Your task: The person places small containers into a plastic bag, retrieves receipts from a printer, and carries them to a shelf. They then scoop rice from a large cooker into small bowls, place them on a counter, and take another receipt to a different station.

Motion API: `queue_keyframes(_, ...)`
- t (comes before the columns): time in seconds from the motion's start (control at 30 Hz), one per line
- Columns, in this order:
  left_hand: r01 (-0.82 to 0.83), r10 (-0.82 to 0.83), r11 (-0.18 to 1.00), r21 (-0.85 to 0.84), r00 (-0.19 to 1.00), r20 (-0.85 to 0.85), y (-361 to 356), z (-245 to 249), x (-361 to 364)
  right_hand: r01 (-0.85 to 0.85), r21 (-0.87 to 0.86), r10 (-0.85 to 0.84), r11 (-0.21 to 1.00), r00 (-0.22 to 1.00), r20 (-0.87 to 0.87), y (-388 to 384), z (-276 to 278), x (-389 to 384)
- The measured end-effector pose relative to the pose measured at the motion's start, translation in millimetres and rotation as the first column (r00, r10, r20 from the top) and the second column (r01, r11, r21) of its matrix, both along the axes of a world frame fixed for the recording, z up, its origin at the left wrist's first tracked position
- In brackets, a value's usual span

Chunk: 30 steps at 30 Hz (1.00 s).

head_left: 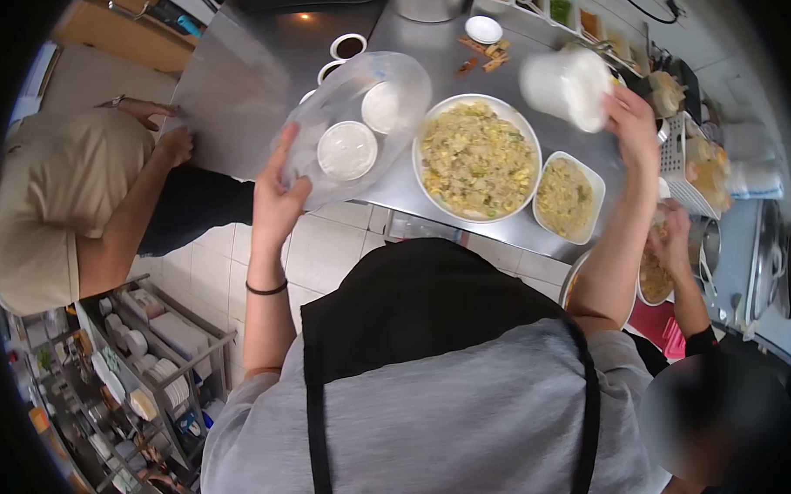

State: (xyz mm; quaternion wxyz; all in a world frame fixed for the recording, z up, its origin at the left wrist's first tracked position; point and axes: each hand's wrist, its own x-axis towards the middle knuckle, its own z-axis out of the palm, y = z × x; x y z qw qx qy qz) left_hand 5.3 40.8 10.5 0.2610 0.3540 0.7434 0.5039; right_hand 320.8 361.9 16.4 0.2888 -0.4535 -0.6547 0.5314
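Left hand: the left hand (280,195) is raised over the near edge of the tabletop (271,77), a dark band on its wrist.
Left grip: closed on the lower edge of a clear plastic bag (403,73), holding it up and tilted.
In the bag: two round lidded tubs (347,149), lying side by side against the film.
Right hand: the right hand (633,125) is lifted above the far right of the tabletop.
Right grip: wrapped around the side of a white tub (565,86), which is held in the air and blurred; whether it has a lid cannot be told.
Below the hands: a big bowl of fried rice (481,98) stands between bag and white tub, and a smaller dish of rice (600,189) sits just beside it.
Further back: small sauce cups (348,46) stand behind the bag.
Others: a co-worker's hand (174,143) rests on the left edge, and another co-worker's hand (672,239) works over a bowl at the right.
Risk, bag: it is gripped at one edge only, so the tubs could probably slide out and drop onto the floor tiles (326,245).
Risk, white tub: it hangs above the open rice, so a slip would likely land it in the food.
Risk, crowding: the co-workers stand close, and a bumped elbow could jolt either load.
Writing: no brand, label or lettering can be read anywhere.
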Motion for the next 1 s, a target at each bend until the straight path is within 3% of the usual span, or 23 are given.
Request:
queue_keyframes(0.03, -0.01, 0.01, 1.0, -0.005, 1.0, -0.004, 0, -3, -3, -0.169, -0.041, 0.163, 0.985, 0.98, -0.11, -20, 8, -39)
queue_keyframes(0.17, 0.044, -0.042, 0.999, 0.029, 0.997, -0.064, 3, -6, -8, -0.63, -0.115, 0.622, 0.768, 0.777, -0.101, -75, -17, -186)
queue_keyframes(0.27, -0.033, 0.033, 0.999, -0.012, 0.999, 0.005, 2, 4, -5, -0.585, -0.126, 0.593, 0.801, 0.805, 0.033, -84, -36, -229)
queue_keyframes(0.33, -0.051, 0.05, 0.996, 0.068, 0.999, 0.009, 0, 1, -9, -0.618, 0.093, 0.513, 0.781, 0.719, 0.469, -61, -49, -237)
queue_keyframes(0.43, -0.034, 0.034, 0.999, -0.037, 0.999, 0.008, -4, 5, -10, -0.619, 0.166, 0.469, 0.767, 0.719, 0.513, -41, -52, -229)
queue_keyframes(0.47, -0.021, 0.021, 0.999, -0.033, 1.0, 0.013, -4, 6, -9, -0.699, 0.221, 0.435, 0.68, 0.627, 0.646, -39, -54, -234)
queue_keyframes(0.53, -0.025, 0.025, 0.999, -0.021, 0.999, -0.021, -2, 7, -4, -0.717, 0.324, 0.325, 0.617, 0.608, 0.725, -39, -69, -242)
queue_keyframes(0.57, -0.019, 0.019, 1.0, 0.013, 1.0, -0.007, -1, 5, -2, -0.702, 0.313, 0.314, 0.64, 0.611, 0.727, -40, -67, -239)
queue_keyframes(0.63, -0.005, 0.005, 1.0, 0.0, 1.0, 0.0, 1, 6, 3, -0.59, 0.506, 0.262, 0.63, 0.774, 0.577, -49, -38, -208)
queue_keyframes(0.7, 0.03, -0.032, 0.998, -0.061, 0.999, -0.032, 0, 8, 4, -0.376, 0.359, 0.272, 0.854, 0.912, 0.308, -34, -11, -166)
queue_keyframes(0.77, 0.045, -0.046, 0.996, -0.075, 0.999, -0.023, 0, 11, 6, -0.183, 0.57, -0.03, 0.801, 0.939, 0.344, 20, -19, -110)
queue_keyframes(0.8, 0.032, -0.034, 0.998, -0.054, 0.998, -0.051, -1, 9, 6, -0.167, 0.582, -0.117, 0.796, 0.901, 0.418, 46, -16, -74)
queue_keyframes(0.83, 0.011, -0.014, 0.999, -0.035, 0.997, -0.079, -3, 8, 6, -0.227, 0.589, -0.245, 0.776, 0.752, 0.612, 66, -11, -36)
queue_keyframes(0.87, 0.0, -0.006, 0.998, -0.055, 0.994, -0.112, -5, 9, 5, -0.025, 0.513, -0.416, 0.858, 0.553, 0.722, 107, -39, -3)
queue_keyframes(0.9, -0.008, 0.003, 0.999, -0.048, 0.993, -0.12, -6, 9, 5, -0.095, 0.561, -0.453, 0.822, 0.488, 0.746, 109, -50, 24)
queue_keyframes(0.93, -0.02, 0.012, 0.998, -0.056, 0.989, -0.144, -7, 8, 5, -0.018, 0.321, -0.264, 0.947, 0.523, 0.81, 131, -76, 42)
queue_keyframes(0.97, -0.032, 0.021, 0.997, -0.066, 0.986, -0.166, -8, 6, 5, 0.083, 0.182, -0.198, 0.98, 0.538, 0.82, 123, -72, 33)
queue_keyframes(1.0, -0.043, 0.032, 0.997, -0.063, 0.985, -0.172, -9, 3, 4, 0.327, -0.112, -0.256, 0.938, 0.874, 0.413, 120, -104, 26)
